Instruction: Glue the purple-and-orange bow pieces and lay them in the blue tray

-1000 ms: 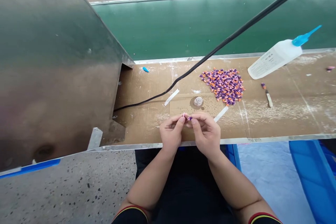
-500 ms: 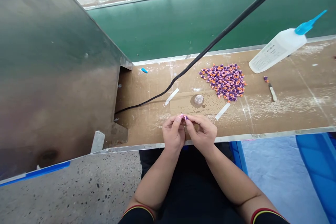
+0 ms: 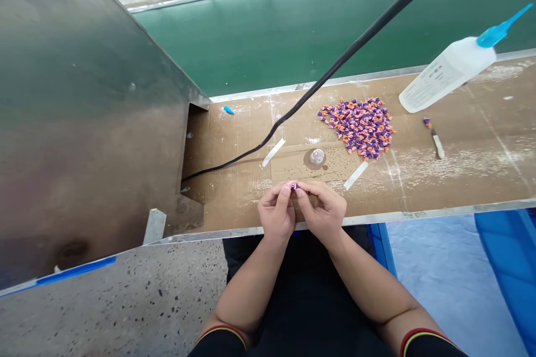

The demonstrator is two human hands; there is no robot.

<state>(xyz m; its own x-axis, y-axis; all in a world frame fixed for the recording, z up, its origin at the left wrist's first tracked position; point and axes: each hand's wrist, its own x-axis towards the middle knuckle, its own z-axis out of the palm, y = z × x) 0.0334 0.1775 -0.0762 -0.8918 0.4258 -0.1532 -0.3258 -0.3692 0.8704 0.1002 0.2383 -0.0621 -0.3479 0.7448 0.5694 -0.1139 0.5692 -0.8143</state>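
Observation:
Between the fingertips of both hands is a small purple and pink piece point(image 3: 295, 186), partly covered by the fingers. My left hand point(image 3: 277, 211) pinches its left side and my right hand point(image 3: 323, 209) pinches its right side. The hands nearly touch over the front edge of the cardboard-covered bench point(image 3: 234, 201). Just beyond them a small clear round dish point(image 3: 317, 157) sits on a wet, spotted cardboard patch point(image 3: 288, 164). A pile of small purple and orange pieces point(image 3: 362, 127) lies behind and to the right of the dish.
A white bottle with a blue nozzle point(image 3: 446, 75) leans at the right, near a small light-handled tool point(image 3: 438, 144). A black cable point(image 3: 293, 114) crosses the bench. Metal housing point(image 3: 104, 122) stands at the left. A blue cap point(image 3: 228, 110) lies at the back, and a blue bin point(image 3: 498, 251) is below right.
The view has shifted slightly. Both hands keep their pinch on the small piece, with hardly any movement.

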